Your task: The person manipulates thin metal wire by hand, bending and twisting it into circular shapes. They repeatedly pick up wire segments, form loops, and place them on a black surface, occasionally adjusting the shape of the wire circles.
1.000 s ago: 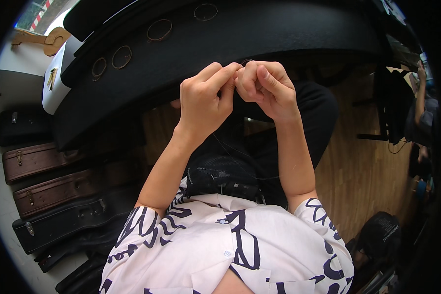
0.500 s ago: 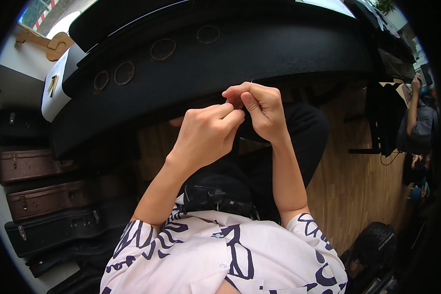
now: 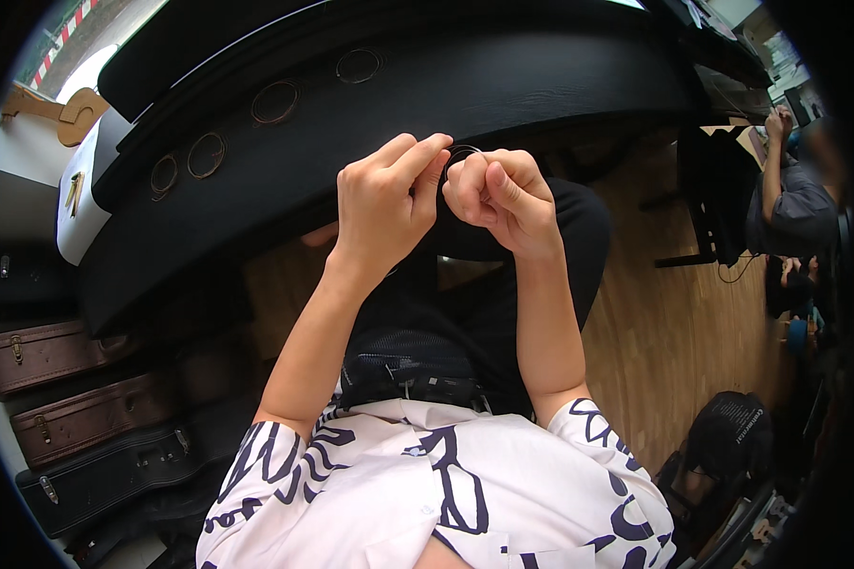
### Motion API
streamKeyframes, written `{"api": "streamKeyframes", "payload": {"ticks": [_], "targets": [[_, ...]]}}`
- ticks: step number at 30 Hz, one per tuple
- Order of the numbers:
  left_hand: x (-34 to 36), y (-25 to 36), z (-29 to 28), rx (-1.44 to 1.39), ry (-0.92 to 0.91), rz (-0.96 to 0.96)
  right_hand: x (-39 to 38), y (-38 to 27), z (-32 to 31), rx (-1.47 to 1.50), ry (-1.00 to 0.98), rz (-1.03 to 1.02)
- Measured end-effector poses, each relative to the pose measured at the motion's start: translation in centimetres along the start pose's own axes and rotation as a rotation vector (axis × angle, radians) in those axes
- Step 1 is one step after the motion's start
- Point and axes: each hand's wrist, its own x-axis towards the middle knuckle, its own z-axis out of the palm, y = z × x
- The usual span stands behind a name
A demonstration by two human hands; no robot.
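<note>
Black tabletop (image 3: 541, 85), curved along the near edge by the lens. Bears four wire coils (image 3: 273, 124), loosely ringed, in a slanting row on its left half, well apart from both hands. At its left end: white sheet (image 3: 79, 239) with a small brass-coloured item (image 3: 74, 192) on it; beyond, a wooden guitar-shaped piece (image 3: 78, 119). Left side, low: instrument cases, two brown (image 3: 52, 356), the others black (image 3: 114, 474). Right side: wooden floor (image 3: 650, 351), black bag (image 3: 731, 436), a seated person in a grey sleeve (image 3: 788, 218). Dark-trousered knee (image 3: 584, 223) behind the right forearm. Between the hands and the coils: bare tabletop only.

Left hand (image 3: 389, 204): raised before the near edge, back upward, forefinger extended toward the right; grip together, thumb and forefinger pinched on thin wire (image 3: 463, 147). Right hand (image 3: 503, 199): just beside it, fingers curled inward, thumb laid over them; grip closed on the same wire. Wire: small arc bridging the two hands at the fingertips, remainder mostly hidden. Forearms: bare, elbows bent, converging upward from the patterned white shirt (image 3: 389, 484).
</note>
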Motion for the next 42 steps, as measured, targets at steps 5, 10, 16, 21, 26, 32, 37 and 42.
{"api": "streamKeyframes", "payload": {"ticks": [5,10,16,21,26,32,37,42], "targets": [[-1.5,0.7,0.9,0.039,-0.112,0.036,0.7,-0.6,1.6,-0.125,0.201,-0.091],[-1.8,1.9,-1.4,0.015,-0.237,0.118,1.3,-0.5,1.9,-0.447,0.321,-0.170],[-1.0,2.1,-5.1,-0.018,-0.145,0.169,1.1,-1.1,2.7,-0.721,0.154,0.122],[0.8,2.0,-5.8,-0.211,0.042,0.063,0.8,-1.7,3.1,-0.242,-0.064,0.240],[1.3,1.2,-1.6,-0.334,0.134,-0.134,0.8,-1.7,2.1,-0.110,0.040,0.046],[-0.9,1.7,2.2,-0.235,0.030,-0.129,0.5,-1.8,1.6,-0.063,0.257,-0.059],[-2.3,1.7,1.6,-0.131,-0.042,-0.118,1.0,-0.7,2.2,-0.220,0.354,-0.111],[-2.7,2.2,-0.1,0.006,0.015,-0.086,1.5,-0.2,3.2,-0.469,0.424,-0.094]]}}
